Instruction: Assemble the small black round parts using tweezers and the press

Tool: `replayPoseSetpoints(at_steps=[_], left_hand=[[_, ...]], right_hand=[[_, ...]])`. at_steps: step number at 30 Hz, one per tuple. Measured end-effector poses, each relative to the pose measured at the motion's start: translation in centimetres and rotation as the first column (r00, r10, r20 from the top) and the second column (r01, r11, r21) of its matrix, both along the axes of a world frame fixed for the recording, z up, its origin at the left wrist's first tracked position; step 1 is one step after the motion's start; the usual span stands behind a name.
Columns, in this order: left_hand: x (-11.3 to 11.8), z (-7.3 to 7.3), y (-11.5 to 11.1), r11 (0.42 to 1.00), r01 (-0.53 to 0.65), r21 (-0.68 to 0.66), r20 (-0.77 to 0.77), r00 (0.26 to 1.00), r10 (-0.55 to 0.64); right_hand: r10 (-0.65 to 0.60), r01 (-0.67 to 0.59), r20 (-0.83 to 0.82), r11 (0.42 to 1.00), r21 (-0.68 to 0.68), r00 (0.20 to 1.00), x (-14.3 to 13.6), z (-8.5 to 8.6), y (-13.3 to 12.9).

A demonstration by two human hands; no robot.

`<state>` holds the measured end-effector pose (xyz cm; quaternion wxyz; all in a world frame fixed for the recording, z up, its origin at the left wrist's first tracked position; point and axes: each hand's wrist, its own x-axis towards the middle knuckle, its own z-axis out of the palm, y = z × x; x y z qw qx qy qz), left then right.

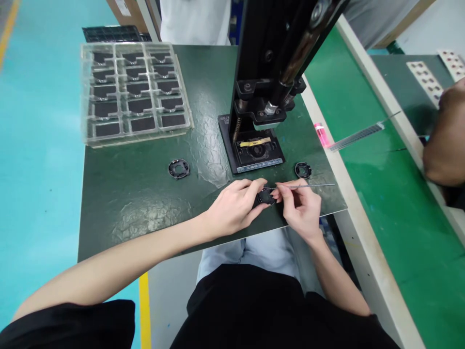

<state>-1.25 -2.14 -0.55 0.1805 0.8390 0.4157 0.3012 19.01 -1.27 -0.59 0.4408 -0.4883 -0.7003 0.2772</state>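
Observation:
My left hand [232, 207] pinches a small round black plastic part [266, 196] at the table's front edge, thumb below and fingers above. My right hand [302, 208] grips a thin grey rod-like tool [321, 185] between thumb and fingers. Its inner end reaches the upper edge of the round part; whether it touches is too small to tell. Two similar black ring-shaped parts lie on the table, one ring [178, 168] to the left and another ring [302, 170] just beyond my right hand.
A black hand press [256, 160] stands directly ahead, a yellow strip [255, 142] on its base. Clear plastic trays [136, 118] with dark pieces sit at back left. On the right, a green conveyor [366, 194] carries a bundle of thin strips [358, 137]. Another person's arm [445, 135] is beyond it.

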Motion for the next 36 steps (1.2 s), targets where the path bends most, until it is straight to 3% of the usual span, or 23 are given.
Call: replayPoseSetpoints(at_steps=[12, 18, 24, 29, 31, 33, 35, 36], left_hand=[[0.0, 0.0, 0.1, 0.998, 0.005, 0.057, -0.027, 1.000, -0.003], [-0.1, 0.1, 0.1, 0.999, 0.009, 0.046, -0.011, 1.000, -0.008], [-0.1, 0.0, 0.1, 1.000, 0.005, 0.006, 0.012, 1.000, -0.005], [-0.1, -0.1, 0.2, 1.000, -0.007, -0.009, 0.026, 1.000, 0.008], [-0.1, -0.1, 0.3, 1.000, -0.013, -0.014, 0.033, 0.999, 0.014], [-0.1, -0.1, 0.3, 1.000, -0.016, -0.016, 0.048, 0.999, 0.017], [-0.1, -0.2, 0.3, 1.000, -0.017, -0.014, 0.061, 0.998, 0.018], [-0.1, -0.2, 0.3, 1.000, -0.014, -0.014, 0.068, 0.998, 0.015]], right_hand=[[0.038, -0.038, 0.013, 0.998, 0.040, 0.999, -0.2, 0.2, 0.2], [0.036, -0.049, 0.121, 0.993, 0.111, 0.992, -0.4, 0.6, 0.3], [0.089, -0.146, 0.253, 0.965, 0.217, 0.963, -0.8, 1.0, 1.0], [0.106, -0.164, 0.239, 0.957, 0.238, 0.965, -1.2, 0.5, 1.3], [0.082, -0.105, 0.130, 0.978, 0.179, 0.988, -1.1, 0.5, 1.4], [-0.075, 0.085, -0.067, 0.985, 0.151, 0.995, -0.8, 0.9, 1.6], [-0.245, 0.285, -0.200, 0.937, 0.204, 0.949, 0.0, 1.5, 1.7], [-0.278, 0.325, -0.201, 0.909, 0.261, 0.939, 0.5, 1.7, 1.6]])
